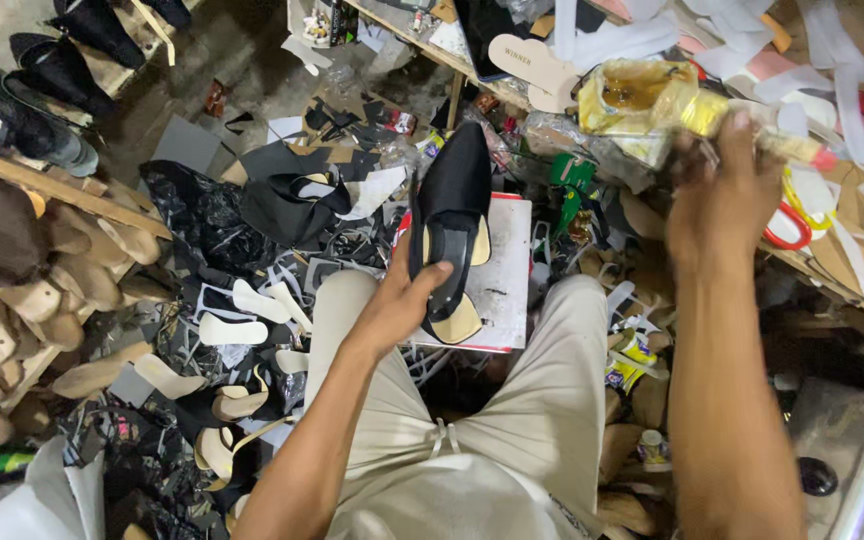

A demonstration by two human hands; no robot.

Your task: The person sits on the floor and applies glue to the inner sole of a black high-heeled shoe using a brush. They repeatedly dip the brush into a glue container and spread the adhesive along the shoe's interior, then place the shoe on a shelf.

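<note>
The left hand (402, 300) was closed around a black pointed shoe (452, 215), gripping it at the heel end with the sole side turned up and the toe pointing away from the person, held above the knees and in front of a white box lid (508, 270) that lay behind it. A tan insole (462, 322) showed at the shoe's lower edge, and no outsole could be seen on it, so the shoe looked lasted and shaped but, by my judgement, not yet bottomed. The right hand (722, 205) was stretched out to the cluttered surface (852, 255), blurred by motion, its fingers curled at a thin stick-like tool (802, 150) beside a yellow glue-stained bag (642, 95); whether it had a firm grip on the tool could not be told. That suggested the gluing of the sole side was just being prepared rather than done. Loose insole cut-outs (242, 315) lay on the floor to the left, near wooden lasts (12, 310) on a rack, and red-handled scissors (787, 230) sat just beyond the right hand.
</note>
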